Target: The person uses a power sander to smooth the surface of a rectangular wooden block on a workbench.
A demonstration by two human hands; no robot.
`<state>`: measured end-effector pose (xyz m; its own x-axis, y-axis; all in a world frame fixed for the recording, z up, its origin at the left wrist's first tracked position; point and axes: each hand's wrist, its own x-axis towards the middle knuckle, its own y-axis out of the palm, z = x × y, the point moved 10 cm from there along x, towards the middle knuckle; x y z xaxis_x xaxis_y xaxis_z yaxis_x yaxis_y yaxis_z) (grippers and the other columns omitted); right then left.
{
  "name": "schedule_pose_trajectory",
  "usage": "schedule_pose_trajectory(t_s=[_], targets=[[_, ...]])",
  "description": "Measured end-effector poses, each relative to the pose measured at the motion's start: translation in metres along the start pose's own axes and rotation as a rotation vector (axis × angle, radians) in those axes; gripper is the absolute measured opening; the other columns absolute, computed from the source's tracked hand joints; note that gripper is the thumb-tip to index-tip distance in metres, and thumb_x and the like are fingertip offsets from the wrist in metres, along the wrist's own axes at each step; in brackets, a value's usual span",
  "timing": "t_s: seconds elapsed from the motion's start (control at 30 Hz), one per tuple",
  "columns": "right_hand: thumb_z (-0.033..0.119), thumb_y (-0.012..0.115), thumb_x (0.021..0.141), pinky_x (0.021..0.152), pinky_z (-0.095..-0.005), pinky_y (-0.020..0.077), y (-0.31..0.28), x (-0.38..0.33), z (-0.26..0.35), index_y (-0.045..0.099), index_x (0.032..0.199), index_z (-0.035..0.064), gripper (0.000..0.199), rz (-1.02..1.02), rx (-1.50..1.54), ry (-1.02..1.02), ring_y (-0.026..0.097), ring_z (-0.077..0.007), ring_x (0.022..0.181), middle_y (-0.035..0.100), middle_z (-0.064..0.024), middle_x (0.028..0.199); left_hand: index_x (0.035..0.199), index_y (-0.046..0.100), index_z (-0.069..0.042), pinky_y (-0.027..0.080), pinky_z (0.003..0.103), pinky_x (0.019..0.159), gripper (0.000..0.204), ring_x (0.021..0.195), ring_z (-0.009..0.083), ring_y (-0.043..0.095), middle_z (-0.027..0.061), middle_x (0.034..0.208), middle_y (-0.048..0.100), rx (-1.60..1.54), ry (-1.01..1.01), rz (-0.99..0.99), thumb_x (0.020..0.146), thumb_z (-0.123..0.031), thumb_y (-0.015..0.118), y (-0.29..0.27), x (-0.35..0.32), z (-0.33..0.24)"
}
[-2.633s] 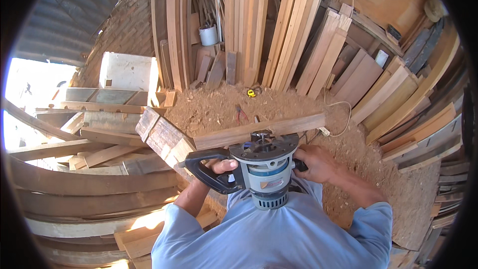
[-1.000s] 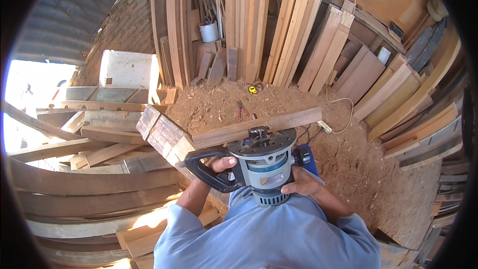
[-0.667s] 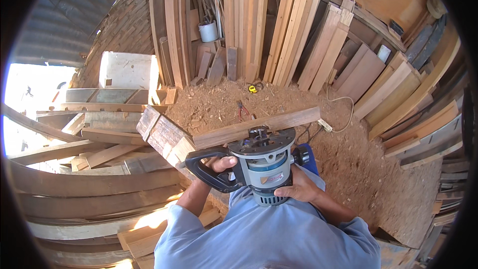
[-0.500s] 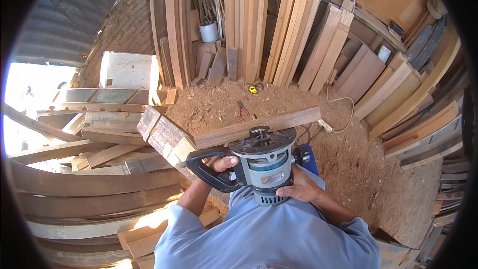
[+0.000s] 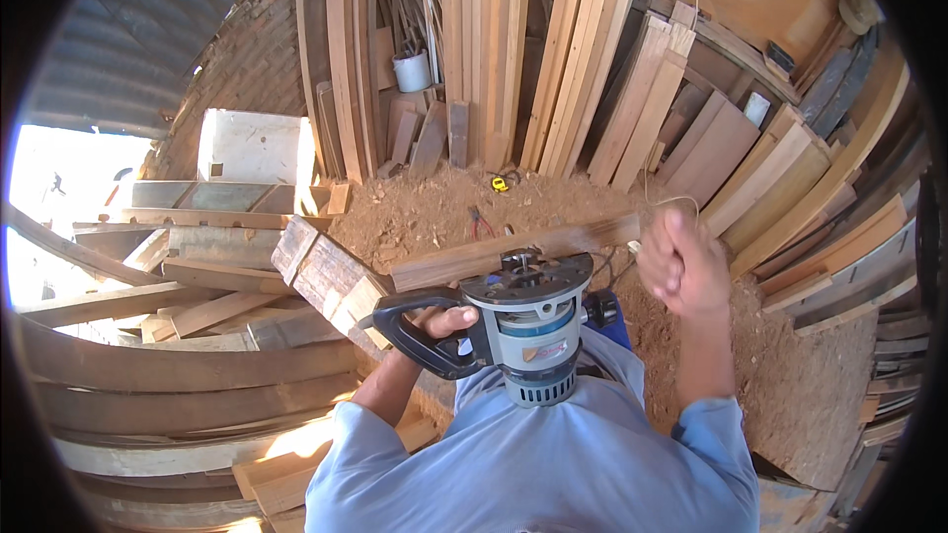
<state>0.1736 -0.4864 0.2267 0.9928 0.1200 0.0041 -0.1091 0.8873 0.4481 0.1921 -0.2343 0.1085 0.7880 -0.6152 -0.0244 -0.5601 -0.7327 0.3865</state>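
A grey and black router [image 5: 538,336] is upside down against my front, its round black base facing up and a bit or collet [image 5: 525,262] standing in the middle of it. My left hand [image 5: 439,323] is closed around its black loop handle [image 5: 420,336], with the thumb on the inner side. Off the tool, my right hand [image 5: 684,262] is raised to the right of it. Its fingers are bent and slightly blurred, and no object shows in them. Just beyond the router lies a wooden board [image 5: 474,255], whose right end is close to my right hand.
A rough wooden block [image 5: 321,265] stands left of the router. On the sawdust-covered ground lie a yellow tape measure [image 5: 500,184] and red-handled pliers [image 5: 481,224]. Tall planks [image 5: 484,59] lean at the back; scrap timber [image 5: 212,306] is piled left. A pale cord [image 5: 681,199] hangs at right.
My right hand has let go of the router's body and moved up and to the right. The left hand keeps its hold on the handle, and the router has barely shifted.
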Motion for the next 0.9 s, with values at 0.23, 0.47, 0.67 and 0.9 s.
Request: schedule_pose_trajectory(t_s=[0.23,0.47,0.67,0.9], targets=[[0.035,0.048,0.104,0.038,-0.0210,0.0343,0.037,0.054,-0.065,0.041,0.072,0.0139,0.039,0.126,0.148,0.277,0.031,-0.0025,0.040,0.032,0.0092,0.052,0.140,0.043,0.005,0.044,0.038,0.102,0.084,0.117,0.0265,0.058,0.0182,0.131,0.058,-0.001,0.000,-0.014,0.079,-0.045,0.070,0.000,-0.004,-0.003],[0.036,0.053,0.102,0.044,-0.0224,0.0373,0.003,0.035,-0.047,0.045,0.073,0.0125,0.038,-0.016,0.135,0.073,0.035,-0.0027,0.047,0.037,0.0081,0.056,0.140,0.043,0.005,0.044,0.038,0.102,0.083,0.117,0.0265,0.058,0.0181,0.131,0.058,-0.008,-0.011,-0.038,0.079,-0.045,0.070,-0.004,-0.007,-0.001],[0.052,0.057,0.096,0.051,-0.0220,0.0445,-0.080,-0.035,-0.099,0.059,0.114,0.0049,0.051,-0.048,-0.592,0.338,0.051,-0.0062,0.058,0.056,0.0011,0.077,0.140,0.043,0.005,0.045,0.038,0.102,0.083,0.117,0.0265,0.058,0.0181,0.131,0.058,-0.023,-0.029,-0.039,0.079,-0.045,0.069,-0.002,-0.003,0.004],[0.050,0.064,0.093,0.060,-0.0220,0.0507,-0.054,-0.050,-0.143,0.053,0.134,0.0012,0.065,0.177,-0.331,0.438,0.061,-0.0091,0.078,0.063,-0.0048,0.105,0.140,0.043,0.005,0.045,0.038,0.102,0.082,0.117,0.0264,0.058,0.0180,0.131,0.058,-0.016,-0.037,-0.031,0.080,-0.045,0.069,0.000,0.000,0.003]])
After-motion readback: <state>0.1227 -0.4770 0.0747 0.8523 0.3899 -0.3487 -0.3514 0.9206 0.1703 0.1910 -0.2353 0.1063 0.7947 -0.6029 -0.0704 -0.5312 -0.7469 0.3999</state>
